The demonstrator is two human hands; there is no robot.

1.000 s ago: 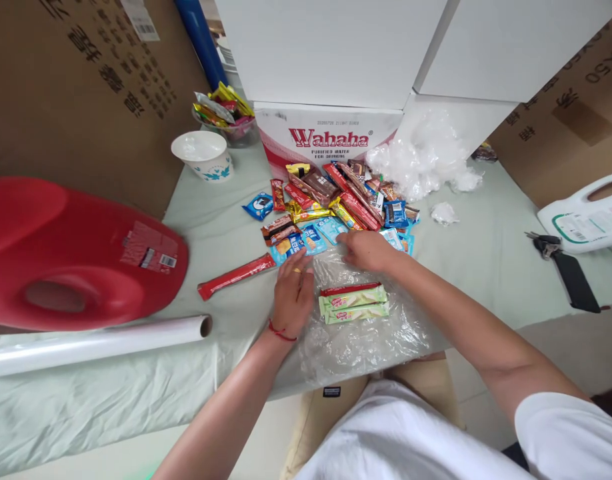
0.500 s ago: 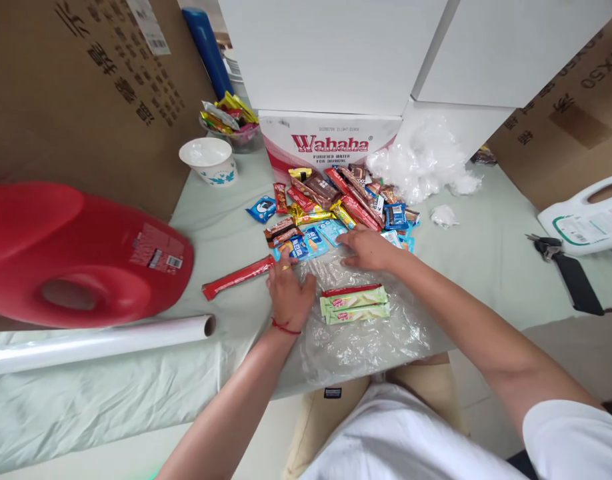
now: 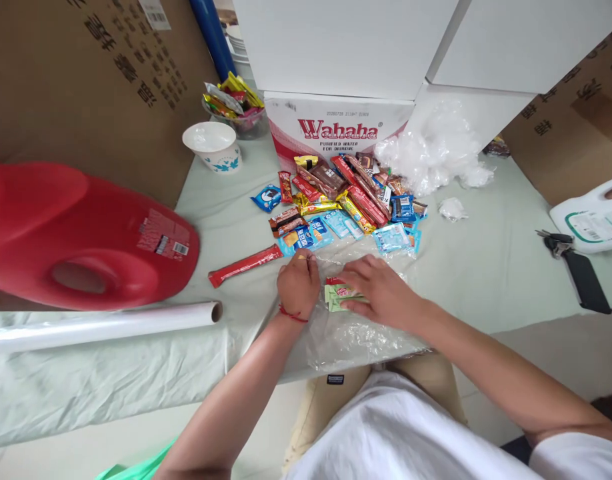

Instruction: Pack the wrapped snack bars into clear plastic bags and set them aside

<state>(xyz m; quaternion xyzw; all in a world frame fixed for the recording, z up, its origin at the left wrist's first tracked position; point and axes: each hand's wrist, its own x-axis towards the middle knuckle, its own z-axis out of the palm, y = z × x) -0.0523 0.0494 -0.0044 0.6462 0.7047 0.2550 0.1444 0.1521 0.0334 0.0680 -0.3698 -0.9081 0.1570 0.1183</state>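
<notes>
My left hand is closed in a pinch on the far left edge of a clear plastic sheet that lies crumpled at the table's front. Right beside it, my right hand is bent over a small stack of snack sticks, light green ones with a red one behind. Its fingers sit at the stack's far edge and the thumb at the near edge, hiding the right part. Behind the hands are blue biscuit packets and a pile of wrapped candy bars. A long red stick pack lies left of my left hand.
To the left are a large red jug, a white film roll and a paper cup. White Wahaha boxes stand behind. On the right are bunched plastic wrap, keys with a black holder and a white bottle.
My left hand has gone from flat and spread to a pinch on the sheet's edge. My right hand has come back from the blue packets onto the snack sticks.
</notes>
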